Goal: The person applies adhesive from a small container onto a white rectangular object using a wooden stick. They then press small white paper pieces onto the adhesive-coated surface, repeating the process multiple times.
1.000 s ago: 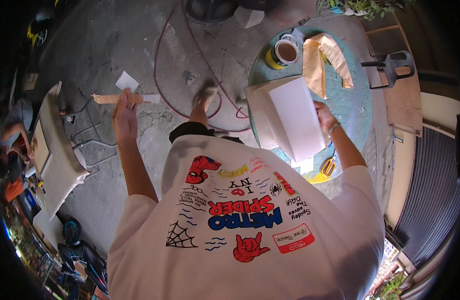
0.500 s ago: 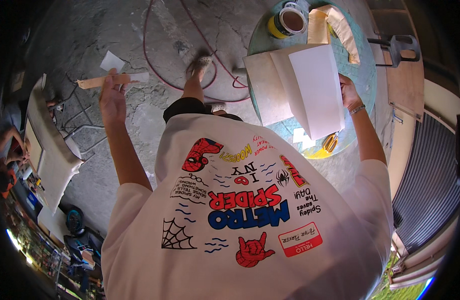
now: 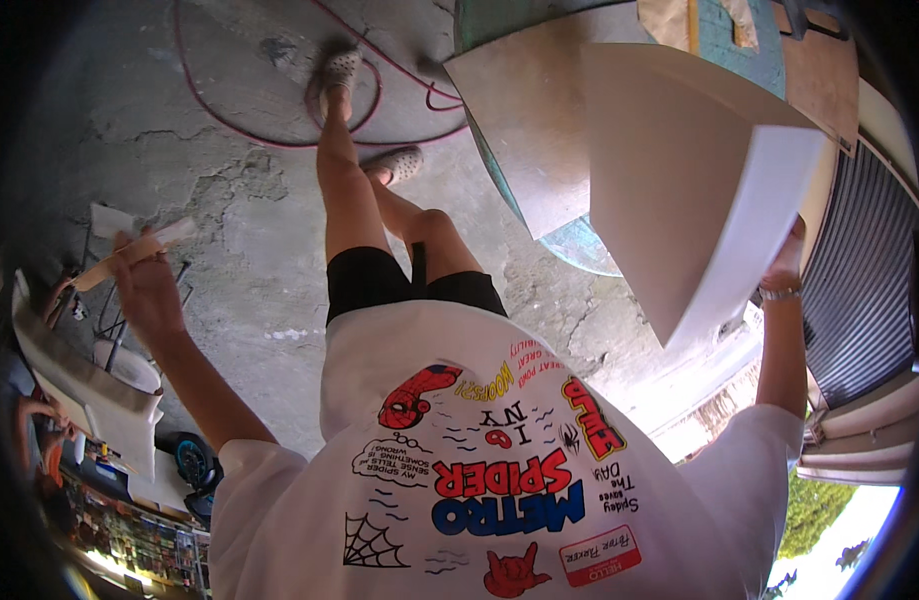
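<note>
My left hand is out to the left over the floor, fingers closed on a narrow tan strip and a small white piece. My right hand, with a metal band at its wrist, grips the edge of a large white sheet. The sheet is bent along one side and hangs tilted over the round table's near edge; it hides part of my right fingers. Behind it a flat tan-grey board lies on the green round table.
Gold-tan pieces lie at the table's far side, near a brown wooden panel. A red hose loops across the cracked concrete floor. At left, another person's arm is beside a pale covered table; a dark wheel stands nearby.
The white sheet has risen off the table and tilted toward me, held by my right hand. My left hand has swung further left with the strip. The view has turned, and both legs show.
</note>
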Demonstrator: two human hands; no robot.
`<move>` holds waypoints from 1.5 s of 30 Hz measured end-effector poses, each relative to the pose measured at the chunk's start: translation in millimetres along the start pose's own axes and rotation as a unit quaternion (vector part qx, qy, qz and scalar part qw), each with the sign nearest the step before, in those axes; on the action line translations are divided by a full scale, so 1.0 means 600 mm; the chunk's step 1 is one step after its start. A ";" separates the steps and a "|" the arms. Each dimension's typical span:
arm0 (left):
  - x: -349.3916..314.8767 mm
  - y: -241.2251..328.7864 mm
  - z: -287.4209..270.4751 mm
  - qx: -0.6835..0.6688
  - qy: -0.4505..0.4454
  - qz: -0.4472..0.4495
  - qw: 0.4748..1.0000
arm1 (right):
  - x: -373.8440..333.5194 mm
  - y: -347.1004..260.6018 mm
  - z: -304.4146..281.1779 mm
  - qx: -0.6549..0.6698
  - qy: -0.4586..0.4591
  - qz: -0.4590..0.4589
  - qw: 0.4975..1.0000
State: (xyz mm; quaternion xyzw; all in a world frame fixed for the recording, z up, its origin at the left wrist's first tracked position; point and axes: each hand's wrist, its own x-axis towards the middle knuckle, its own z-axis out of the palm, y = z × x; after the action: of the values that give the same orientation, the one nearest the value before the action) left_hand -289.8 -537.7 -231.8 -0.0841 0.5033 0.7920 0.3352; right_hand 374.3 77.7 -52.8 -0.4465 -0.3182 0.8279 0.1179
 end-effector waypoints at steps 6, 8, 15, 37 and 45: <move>0.028 -0.036 -0.015 0.065 0.070 0.000 0.995 | -0.056 0.001 -0.022 0.060 -0.018 0.022 0.998; 0.024 -0.041 -0.020 0.080 0.075 -0.016 0.994 | -0.065 0.008 -0.025 0.044 -0.007 0.012 0.999; 0.030 -0.051 -0.043 0.033 0.054 -0.031 0.998 | -0.101 0.026 -0.055 0.014 0.011 -0.010 1.000; 0.022 -0.068 -0.061 0.028 0.023 -0.046 0.998 | 0.005 0.086 0.037 -0.062 0.007 -0.035 0.997; 0.022 -0.075 -0.049 0.002 0.013 -0.058 0.998 | 0.028 0.117 0.047 0.012 0.031 -0.001 0.999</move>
State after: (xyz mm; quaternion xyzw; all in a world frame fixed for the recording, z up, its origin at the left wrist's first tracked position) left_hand -278.4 -544.7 -285.5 -0.1231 0.5039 0.7688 0.3741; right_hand 347.9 19.3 -96.9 -0.4705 -0.3050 0.8171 0.1339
